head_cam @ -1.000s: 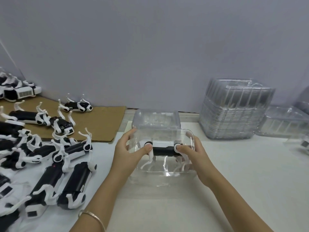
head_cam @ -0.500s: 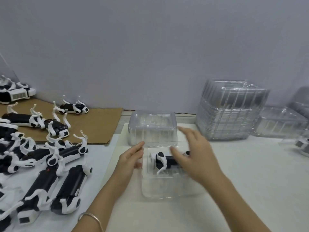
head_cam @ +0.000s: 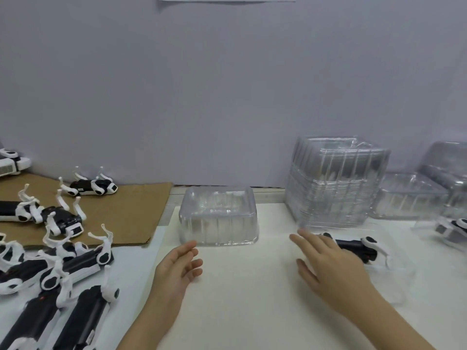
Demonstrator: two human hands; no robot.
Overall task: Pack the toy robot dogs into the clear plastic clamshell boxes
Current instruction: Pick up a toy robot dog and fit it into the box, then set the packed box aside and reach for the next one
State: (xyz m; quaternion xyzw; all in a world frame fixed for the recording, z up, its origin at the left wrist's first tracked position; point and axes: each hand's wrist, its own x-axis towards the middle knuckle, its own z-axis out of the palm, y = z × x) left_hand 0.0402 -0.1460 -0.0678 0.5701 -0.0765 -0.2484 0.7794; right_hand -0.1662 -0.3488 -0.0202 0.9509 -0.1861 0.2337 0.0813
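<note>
A black and white toy robot dog [head_cam: 358, 248] lies inside a clear clamshell box [head_cam: 394, 279] on the white table, to the right of centre. My right hand [head_cam: 328, 269] lies flat against the left side of that box, fingers straight. My left hand [head_cam: 177, 269] hovers over the table with relaxed fingers and holds nothing. An empty clear clamshell box [head_cam: 218, 218] stands just beyond my left hand. Several loose toy dogs [head_cam: 75, 269] lie at the left.
A tall stack of clear clamshell boxes [head_cam: 336, 183] stands at the back right, with more boxes [head_cam: 409, 198] beside it. Another packed dog [head_cam: 452, 228] shows at the right edge. Brown cardboard [head_cam: 131, 210] with several dogs covers the back left.
The box with the dog has slid from the centre to the right under my right hand. My left hand has let go of it and stays near the centre.
</note>
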